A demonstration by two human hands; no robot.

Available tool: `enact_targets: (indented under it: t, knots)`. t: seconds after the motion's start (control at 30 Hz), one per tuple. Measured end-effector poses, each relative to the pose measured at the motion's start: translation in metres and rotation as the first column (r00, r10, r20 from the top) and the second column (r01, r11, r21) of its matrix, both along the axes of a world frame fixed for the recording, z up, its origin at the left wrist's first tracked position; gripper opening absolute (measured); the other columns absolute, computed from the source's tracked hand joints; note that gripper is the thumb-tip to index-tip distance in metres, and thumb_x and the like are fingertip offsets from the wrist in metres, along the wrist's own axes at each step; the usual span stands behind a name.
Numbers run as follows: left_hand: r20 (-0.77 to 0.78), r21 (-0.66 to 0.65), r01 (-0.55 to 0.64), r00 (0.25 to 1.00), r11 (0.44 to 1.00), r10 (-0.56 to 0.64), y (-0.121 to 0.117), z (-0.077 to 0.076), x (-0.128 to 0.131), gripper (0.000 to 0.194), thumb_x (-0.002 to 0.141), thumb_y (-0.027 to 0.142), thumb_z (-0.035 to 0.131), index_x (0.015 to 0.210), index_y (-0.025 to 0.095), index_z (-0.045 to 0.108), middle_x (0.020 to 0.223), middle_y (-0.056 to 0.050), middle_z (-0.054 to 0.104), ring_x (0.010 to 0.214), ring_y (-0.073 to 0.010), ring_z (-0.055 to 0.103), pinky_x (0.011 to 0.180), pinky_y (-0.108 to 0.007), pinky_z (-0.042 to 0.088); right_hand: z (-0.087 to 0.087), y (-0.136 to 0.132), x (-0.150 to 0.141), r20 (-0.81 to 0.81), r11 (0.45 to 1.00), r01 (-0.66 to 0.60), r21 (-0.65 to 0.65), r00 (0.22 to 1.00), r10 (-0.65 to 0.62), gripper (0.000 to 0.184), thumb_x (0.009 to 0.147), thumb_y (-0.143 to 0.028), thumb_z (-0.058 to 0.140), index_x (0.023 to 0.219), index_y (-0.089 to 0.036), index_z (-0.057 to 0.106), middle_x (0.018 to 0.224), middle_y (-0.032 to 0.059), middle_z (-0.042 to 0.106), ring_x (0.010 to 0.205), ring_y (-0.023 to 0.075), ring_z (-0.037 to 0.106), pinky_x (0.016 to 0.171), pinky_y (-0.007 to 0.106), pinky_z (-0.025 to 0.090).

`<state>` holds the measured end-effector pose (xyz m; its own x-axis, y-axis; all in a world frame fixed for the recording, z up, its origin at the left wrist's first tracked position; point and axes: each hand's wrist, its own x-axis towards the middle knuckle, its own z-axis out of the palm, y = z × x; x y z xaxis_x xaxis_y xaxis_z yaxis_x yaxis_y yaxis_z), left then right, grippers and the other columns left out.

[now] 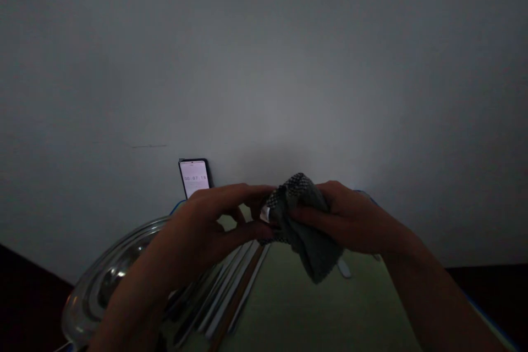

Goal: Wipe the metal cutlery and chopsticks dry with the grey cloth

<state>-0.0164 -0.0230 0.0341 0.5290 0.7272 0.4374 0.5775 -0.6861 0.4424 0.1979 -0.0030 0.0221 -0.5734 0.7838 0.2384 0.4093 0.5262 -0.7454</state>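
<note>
My right hand point(346, 217) is closed on a grey cloth point(315, 250) with a black-and-white checked edge, which hangs in folds below the fingers. At the cloth's left side, my left hand point(223, 220) is closed in a pinch, thumb below and fingers above. Between the hands a small shiny, pale piece point(265, 213) shows at the cloth's edge; the cloth and fingers hide the rest, so its kind is unclear. Below the right hand a pale rounded end point(344, 269) of a utensil shows over the table.
Several long utensils, metal and one brown point(239, 297), lie side by side on the pale green tabletop point(313, 313). A large shiny metal bowl or lid point(103, 280) is at left, partly behind my forearm. A phone showing a timer point(195, 176) leans against the grey wall point(264, 66).
</note>
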Motion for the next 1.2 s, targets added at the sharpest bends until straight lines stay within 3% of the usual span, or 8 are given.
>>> enact_targets:
  t: [0.13,0.27,0.37,0.5,0.63,0.93,1.1,1.2]
  knots:
    - [-0.012,0.076,-0.019,1.0,0.997,0.02,0.003,-0.005,0.011,0.006,0.077,0.023,0.064,0.08,0.018,0.062,0.067,0.004,0.062,0.056,-0.0093,0.056,0.053,-0.018,0.045,-0.003,-0.002,-0.012,-0.05,0.99,0.128,0.062,0.991,-0.125,0.037,0.082,-0.048,0.048,0.076,-0.014,0.062,0.065,0.0006,0.061,0.059,0.0115,0.052,0.051,0.02,0.039]
    - [0.003,0.076,-0.107,0.994,0.991,0.108,0.006,-0.006,0.011,0.005,0.076,0.022,0.062,0.077,0.017,0.061,0.068,0.002,0.063,0.063,-0.013,0.058,0.058,-0.023,0.047,-0.006,-0.003,-0.021,-0.156,0.972,0.19,0.138,0.973,-0.168,0.03,0.083,-0.043,0.049,0.08,-0.016,0.062,0.07,0.0007,0.063,0.062,0.0116,0.054,0.054,0.021,0.039]
    - [0.042,0.039,-0.135,0.99,0.99,0.133,0.007,-0.005,0.003,0.013,0.077,0.027,0.061,0.087,0.019,0.064,0.074,0.0,0.066,0.073,-0.016,0.062,0.068,-0.027,0.05,-0.007,0.0,-0.019,-0.13,0.979,0.125,0.158,0.986,-0.105,0.027,0.082,-0.042,0.052,0.086,-0.017,0.062,0.075,0.0002,0.065,0.066,0.012,0.056,0.058,0.021,0.04]
    - [0.204,-0.006,-0.164,0.966,0.986,0.162,0.008,-0.003,-0.015,0.033,0.079,0.028,0.062,0.111,0.027,0.058,0.091,0.001,0.067,0.082,-0.0156,0.063,0.074,-0.026,0.05,-0.005,0.008,0.0,0.075,0.992,-0.042,0.121,0.997,0.033,0.024,0.081,-0.037,0.055,0.094,-0.018,0.062,0.084,0.0004,0.066,0.072,0.0129,0.057,0.063,0.023,0.041]
    - [0.335,-0.111,-0.178,0.919,0.978,0.206,0.009,-0.001,-0.031,0.034,0.079,0.027,0.064,0.112,0.026,0.055,0.092,0.0,0.067,0.083,-0.0154,0.065,0.073,-0.024,0.051,0.002,0.008,0.02,0.132,0.994,-0.028,0.107,0.991,0.014,0.024,0.085,-0.037,0.049,0.092,-0.018,0.063,0.078,-0.0002,0.064,0.067,0.012,0.055,0.061,0.023,0.041]
    - [0.072,-0.046,-0.109,0.991,0.993,0.112,0.005,0.0,-0.008,0.038,0.082,0.028,0.058,0.12,0.027,0.054,0.09,-0.001,0.067,0.078,-0.014,0.064,0.069,-0.023,0.051,0.004,-0.002,0.007,0.152,0.985,-0.053,0.162,0.988,0.028,0.024,0.085,-0.038,0.048,0.086,-0.018,0.061,0.07,-0.0012,0.062,0.06,0.0101,0.052,0.055,0.021,0.037]
    - [0.101,-0.246,-0.12,0.984,0.962,0.149,0.007,-0.002,-0.002,0.031,0.089,0.036,0.045,0.114,0.02,0.055,0.077,0.0,0.067,0.058,-0.0109,0.062,0.051,-0.019,0.051,-0.002,-0.008,-0.013,0.297,0.887,0.064,0.457,0.929,-0.22,0.012,0.083,-0.022,0.048,0.087,-0.018,0.059,0.077,0.0023,0.064,0.065,0.0133,0.055,0.058,0.024,0.033]
    - [0.111,-0.253,-0.137,0.979,0.958,0.169,0.007,0.0,-0.001,0.03,0.089,0.04,0.044,0.099,0.018,0.062,0.071,0.0,0.066,0.054,-0.0102,0.06,0.05,-0.019,0.051,-0.003,-0.012,-0.021,0.312,0.823,0.065,0.565,0.906,-0.286,0.016,0.085,-0.021,0.046,0.094,-0.02,0.059,0.079,0.0032,0.064,0.065,0.0151,0.055,0.057,0.026,0.032]
